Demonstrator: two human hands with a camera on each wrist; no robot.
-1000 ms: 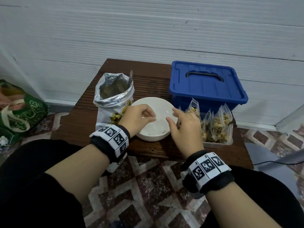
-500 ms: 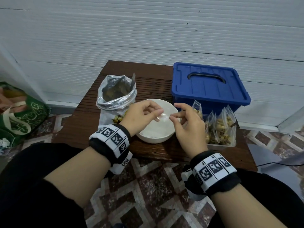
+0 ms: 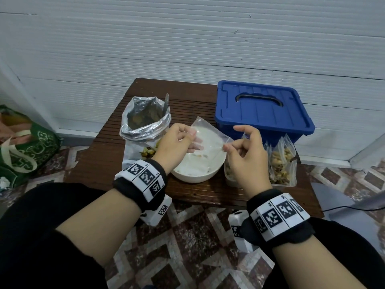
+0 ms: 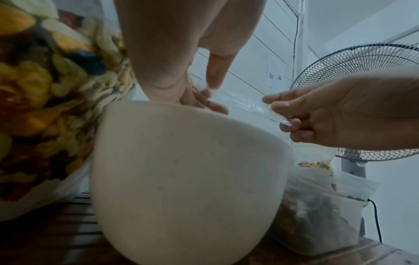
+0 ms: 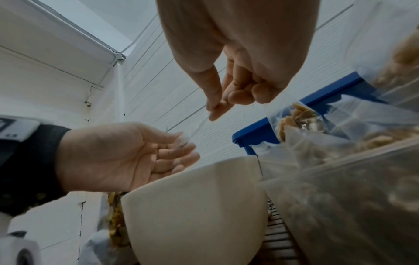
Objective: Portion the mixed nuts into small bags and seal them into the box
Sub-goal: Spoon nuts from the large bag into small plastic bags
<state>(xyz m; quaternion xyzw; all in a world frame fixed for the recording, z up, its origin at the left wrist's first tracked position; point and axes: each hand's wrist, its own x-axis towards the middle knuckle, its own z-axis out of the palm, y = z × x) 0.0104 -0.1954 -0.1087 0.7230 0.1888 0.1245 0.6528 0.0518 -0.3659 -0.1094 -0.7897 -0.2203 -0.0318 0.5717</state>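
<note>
Both hands hold an empty clear bag [image 3: 205, 140] stretched above the white bowl [image 3: 198, 174] on the bench [image 3: 104, 163]. Only the left wrist view shows a fan [image 4: 362, 100] behind. Left hand [image 3: 177, 142] fingers pinch one edge, right hand [image 3: 248, 155] fingers pinch the other.

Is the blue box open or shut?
Shut. The blue box has its lid flat on top, with the black handle lying across it.

Both forearms were bare below pushed-up black sleeves [image 3: 31, 236]. Each wrist wore a black padded band [image 3: 133, 190] carrying a strip of white tiles printed with black square markers [image 3: 279, 215] — and a white camera housing [image 3: 159, 211] hung beneath each.
</note>
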